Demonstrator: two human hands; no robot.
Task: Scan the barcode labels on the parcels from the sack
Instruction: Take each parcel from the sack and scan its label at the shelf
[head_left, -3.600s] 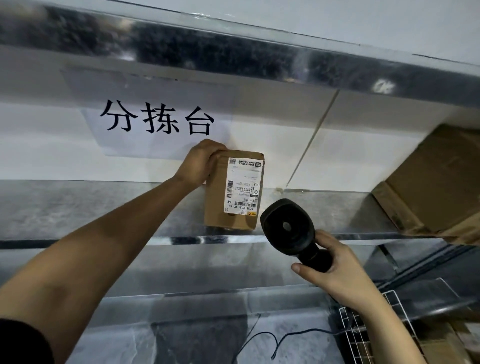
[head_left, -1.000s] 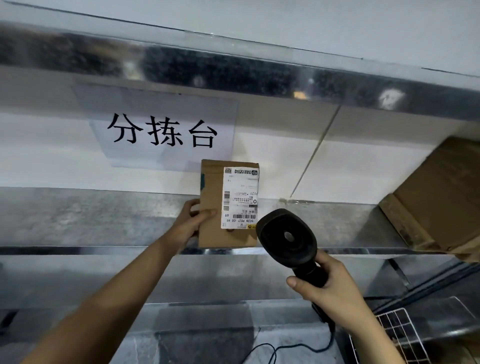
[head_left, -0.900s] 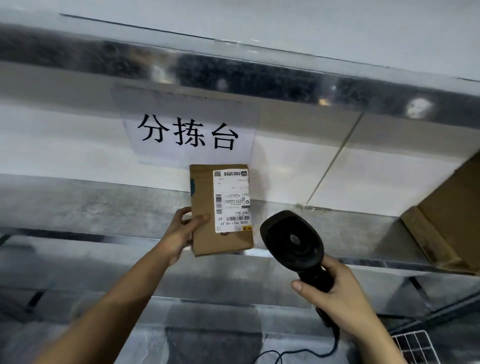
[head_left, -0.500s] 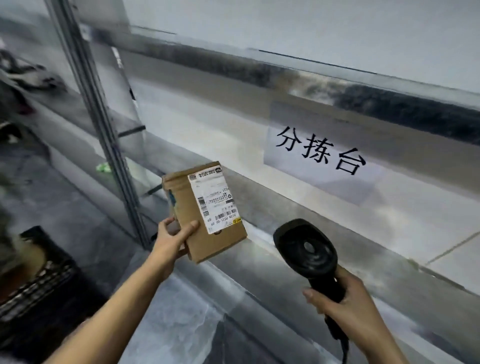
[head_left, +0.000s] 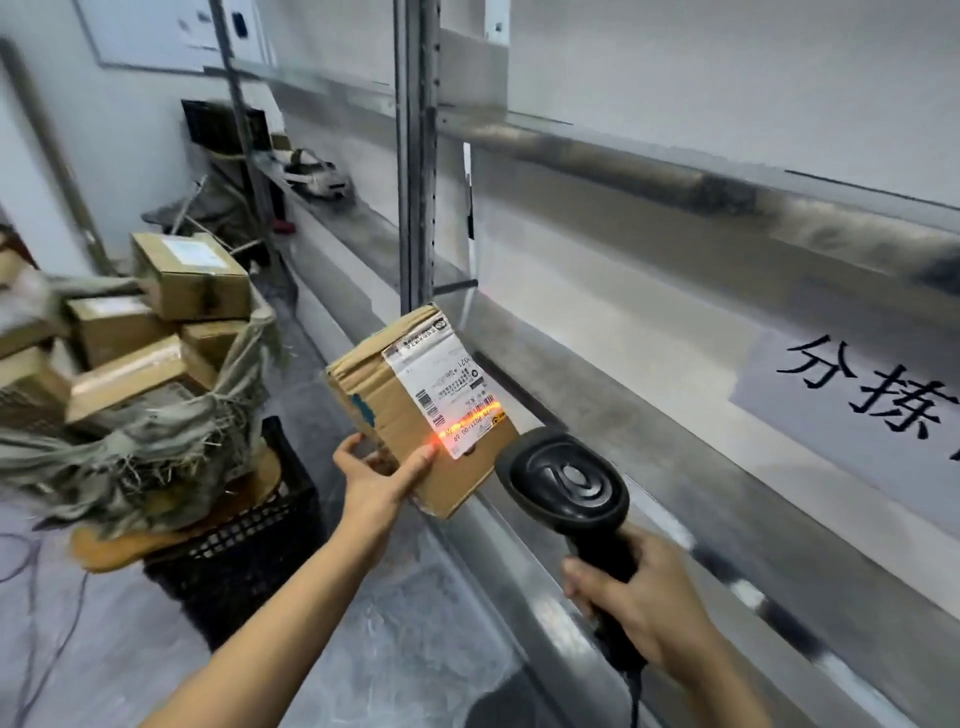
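My left hand (head_left: 382, 475) grips a small brown cardboard parcel (head_left: 415, 410) by its lower left corner, tilted in the air at the centre of the head view. Its white shipping label (head_left: 447, 387) faces me, and an orange-red scan line crosses the barcode near the label's lower end. My right hand (head_left: 636, 605) holds the handle of a black barcode scanner (head_left: 569, 486), whose head sits just right of and below the parcel. At the left, an open woven sack (head_left: 156, 441) holds several more cardboard parcels (head_left: 189, 275).
The sack sits on a black plastic crate (head_left: 244, 545) on the grey floor. A long metal shelf (head_left: 675, 467) runs along the wall at right, with an upright post (head_left: 415, 156) and a paper sign (head_left: 872, 400) bearing black characters. Cables lie on the floor at far left.
The view has swung left, bringing the sack of parcels into sight. The parcel and scanner came lower and closer, and an orange-red scan line now lies across the label's barcode.
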